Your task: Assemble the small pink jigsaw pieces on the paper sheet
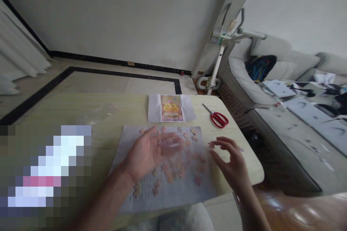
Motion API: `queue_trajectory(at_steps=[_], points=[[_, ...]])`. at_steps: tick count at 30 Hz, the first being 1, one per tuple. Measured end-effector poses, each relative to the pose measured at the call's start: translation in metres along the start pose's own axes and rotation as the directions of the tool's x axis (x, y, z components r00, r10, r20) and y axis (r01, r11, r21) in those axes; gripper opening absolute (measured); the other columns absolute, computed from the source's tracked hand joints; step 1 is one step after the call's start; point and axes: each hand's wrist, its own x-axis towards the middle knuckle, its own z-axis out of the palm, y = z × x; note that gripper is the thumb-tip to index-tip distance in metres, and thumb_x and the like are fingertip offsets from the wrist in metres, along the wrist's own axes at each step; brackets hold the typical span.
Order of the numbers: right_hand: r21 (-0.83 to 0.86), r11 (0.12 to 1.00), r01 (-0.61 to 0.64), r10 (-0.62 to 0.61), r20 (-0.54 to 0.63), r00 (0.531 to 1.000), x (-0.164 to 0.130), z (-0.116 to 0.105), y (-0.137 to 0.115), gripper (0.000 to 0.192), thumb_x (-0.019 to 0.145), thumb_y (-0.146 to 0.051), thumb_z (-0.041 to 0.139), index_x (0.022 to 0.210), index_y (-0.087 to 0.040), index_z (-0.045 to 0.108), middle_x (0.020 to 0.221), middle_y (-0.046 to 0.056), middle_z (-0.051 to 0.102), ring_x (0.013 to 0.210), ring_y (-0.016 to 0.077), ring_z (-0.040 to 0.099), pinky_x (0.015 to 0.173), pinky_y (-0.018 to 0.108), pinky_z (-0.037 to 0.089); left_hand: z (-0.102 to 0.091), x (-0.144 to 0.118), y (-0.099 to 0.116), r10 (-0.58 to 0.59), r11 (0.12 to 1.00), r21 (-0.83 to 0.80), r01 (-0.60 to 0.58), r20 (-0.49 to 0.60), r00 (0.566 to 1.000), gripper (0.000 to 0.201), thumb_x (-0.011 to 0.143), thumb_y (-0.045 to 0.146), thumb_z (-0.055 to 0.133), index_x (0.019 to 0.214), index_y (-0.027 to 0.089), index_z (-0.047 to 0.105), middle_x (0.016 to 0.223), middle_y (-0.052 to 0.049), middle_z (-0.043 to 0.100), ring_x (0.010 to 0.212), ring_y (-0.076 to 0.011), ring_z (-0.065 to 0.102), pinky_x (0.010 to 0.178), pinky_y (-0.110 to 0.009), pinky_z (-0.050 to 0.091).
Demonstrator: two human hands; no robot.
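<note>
Here, centre of the frame: a pale sheet (165,187) lies flat on the table (81,112), loose puzzle pieces (173,171) scattered over it, probably so they stay on one surface. Above the sheet, a reference picture (171,108) lies unfolded, facing the person, likely for checking against. Red scissors (218,118) rest to its right, apart from the sheet

Left hand (148,155): palm turned up and tilted inward, fingers spread and slightly curled, hovering over the sheet's upper middle. A few pale pieces seem to lie across its fingers; blur makes this uncertain. Forearm enters from lower left

Right hand (230,160): at the sheet's right edge, wrist bent, fingers arched. Thumb and forefinger pinch one pink piece (211,145) at the tips, held just off the table. Another piece (241,149) lies on the table beyond the hand

Lower left of frame is blurred out; right of frame shows a sofa (271,65) with clutter
</note>
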Motion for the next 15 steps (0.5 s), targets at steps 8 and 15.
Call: queue_trajectory(at_steps=[8,15], points=[[-0.078,0.997,0.017,-0.016,0.016,1.0,-0.006,0.004,0.005,0.013,0.084,-0.027,0.066,0.097,-0.024,0.068,0.113,0.01,0.06,0.107,0.0266,0.059,0.092,0.046,0.049,0.006,-0.011,0.017,0.124,0.992,0.03,-0.121,-0.139,0.983,0.042,0.093,0.03,0.041,0.095,0.001,0.072,0.1,-0.022,0.073,0.095,-0.0329,0.071,0.091,-0.047,0.055],[-0.127,0.992,0.019,-0.022,-0.022,1.0,-0.01,-0.008,0.018,0.015,0.084,-0.031,0.066,0.097,-0.025,0.069,0.111,0.009,0.062,0.105,0.0265,0.061,0.088,0.044,0.051,-0.007,-0.01,0.028,0.255,0.966,0.006,-0.258,-0.184,0.949,0.034,0.082,0.012,0.044,0.096,-0.001,0.072,0.099,-0.021,0.074,0.103,-0.034,0.068,0.095,-0.049,0.053]])
